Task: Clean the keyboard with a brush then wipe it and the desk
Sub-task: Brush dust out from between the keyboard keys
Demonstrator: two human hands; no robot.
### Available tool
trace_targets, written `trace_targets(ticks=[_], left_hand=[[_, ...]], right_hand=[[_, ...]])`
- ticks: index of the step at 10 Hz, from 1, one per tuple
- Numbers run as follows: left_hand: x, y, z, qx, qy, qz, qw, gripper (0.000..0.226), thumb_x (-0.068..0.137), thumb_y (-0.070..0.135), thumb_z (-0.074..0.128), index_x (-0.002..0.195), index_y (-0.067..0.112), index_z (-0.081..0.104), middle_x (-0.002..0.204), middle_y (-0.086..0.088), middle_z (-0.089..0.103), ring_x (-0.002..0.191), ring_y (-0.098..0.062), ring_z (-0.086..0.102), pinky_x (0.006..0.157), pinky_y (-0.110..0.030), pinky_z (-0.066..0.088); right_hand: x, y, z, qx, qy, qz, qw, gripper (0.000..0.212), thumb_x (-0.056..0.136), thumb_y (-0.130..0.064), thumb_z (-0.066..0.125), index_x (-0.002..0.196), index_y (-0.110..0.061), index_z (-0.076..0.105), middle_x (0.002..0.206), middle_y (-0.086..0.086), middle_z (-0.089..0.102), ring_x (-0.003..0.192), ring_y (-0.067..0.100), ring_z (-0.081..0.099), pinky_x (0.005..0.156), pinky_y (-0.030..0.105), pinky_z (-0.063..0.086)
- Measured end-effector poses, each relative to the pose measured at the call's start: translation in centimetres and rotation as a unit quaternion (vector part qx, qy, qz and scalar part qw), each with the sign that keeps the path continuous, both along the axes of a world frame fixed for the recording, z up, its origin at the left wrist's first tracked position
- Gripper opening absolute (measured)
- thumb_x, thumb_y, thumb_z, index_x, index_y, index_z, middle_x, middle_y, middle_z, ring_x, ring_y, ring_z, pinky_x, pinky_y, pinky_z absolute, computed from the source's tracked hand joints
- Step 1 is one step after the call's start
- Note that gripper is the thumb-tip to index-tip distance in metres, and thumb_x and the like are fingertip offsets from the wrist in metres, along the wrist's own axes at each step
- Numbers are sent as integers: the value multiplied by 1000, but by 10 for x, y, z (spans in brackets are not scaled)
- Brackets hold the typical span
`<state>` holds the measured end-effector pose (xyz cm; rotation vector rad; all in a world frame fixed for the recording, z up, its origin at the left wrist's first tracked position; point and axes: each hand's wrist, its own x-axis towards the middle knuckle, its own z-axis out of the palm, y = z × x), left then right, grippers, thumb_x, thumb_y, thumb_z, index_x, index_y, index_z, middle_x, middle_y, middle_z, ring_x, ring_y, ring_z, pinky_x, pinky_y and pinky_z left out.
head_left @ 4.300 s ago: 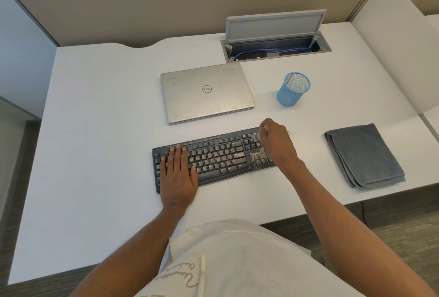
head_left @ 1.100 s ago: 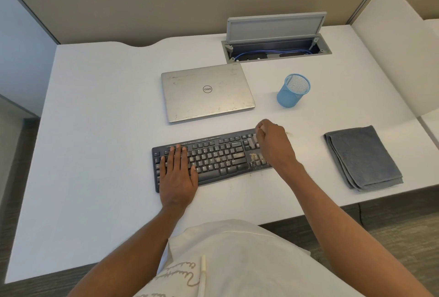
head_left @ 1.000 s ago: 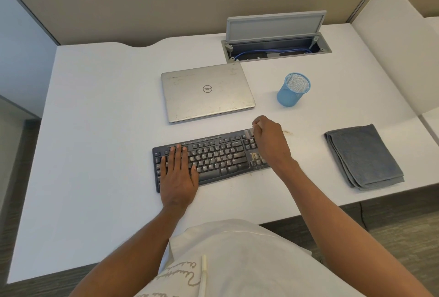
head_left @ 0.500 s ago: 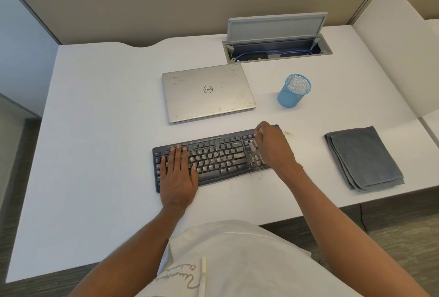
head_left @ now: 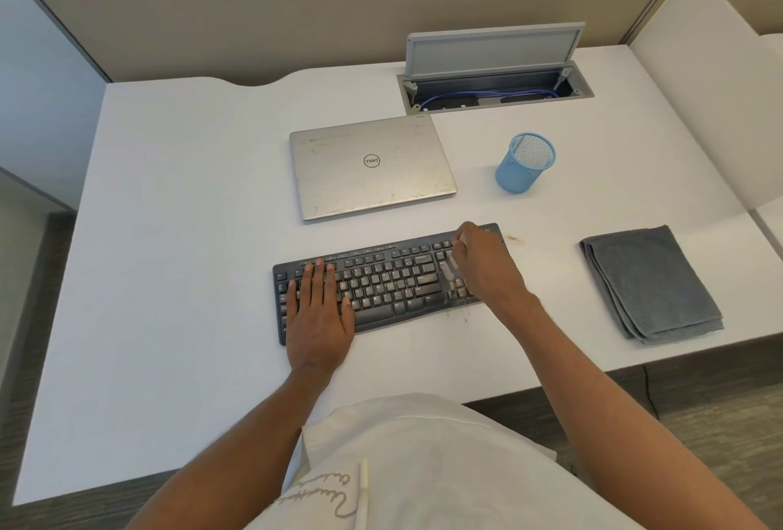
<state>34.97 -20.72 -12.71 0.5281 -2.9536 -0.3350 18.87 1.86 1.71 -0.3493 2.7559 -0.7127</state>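
Left hand flat on keyboard, right hand gripping brush, laptop and cup behind, cloth right

The bench is a smooth, matt white top. The keyboard is dark matt plastic, gritty with tan crumbs at its right end. The laptop lid is satin silver metal, scuffed and stained. The pen cup is blue mesh. The folded cloth is grey, soft-napped. The brush looks pale and translucent.
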Motion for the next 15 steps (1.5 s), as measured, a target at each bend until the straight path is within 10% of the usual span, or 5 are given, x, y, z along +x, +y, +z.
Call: trace_targets(ticks=[5, 12, 15], left_hand=[[0, 0, -1, 0, -9, 0, 1000, 66, 110, 41, 21, 165, 7, 31, 173, -13, 30, 162, -29, 22, 132, -55, 14], [0, 1, 1, -5, -6, 1, 1000, 66, 109, 39, 23, 164, 6, 33, 171, -14, 32, 161, -30, 24, 132, -54, 14], [0, 1, 2, -5, 0, 2, 1000, 65, 109, 39, 25, 164, 6, 34, 171, -14, 33, 161, -30, 25, 132, -54, 15]], right_hand=[[0, -5, -18, 61, -39, 6, 997, 10, 102, -3, 48, 105, -1, 57, 96, 15, 68, 78, 25, 60, 61, 31, 41], [7, 24, 7, -99, -29, -36, 994, 19, 104, -10, 42, 96, -5, 59, 82, 7, 63, 66, 20, 55, 54, 28, 43], [20, 24, -6, -68, -49, -28, 996, 24, 104, -9, 42, 85, -17, 53, 79, 7, 64, 67, 22, 55, 62, 45, 49]])
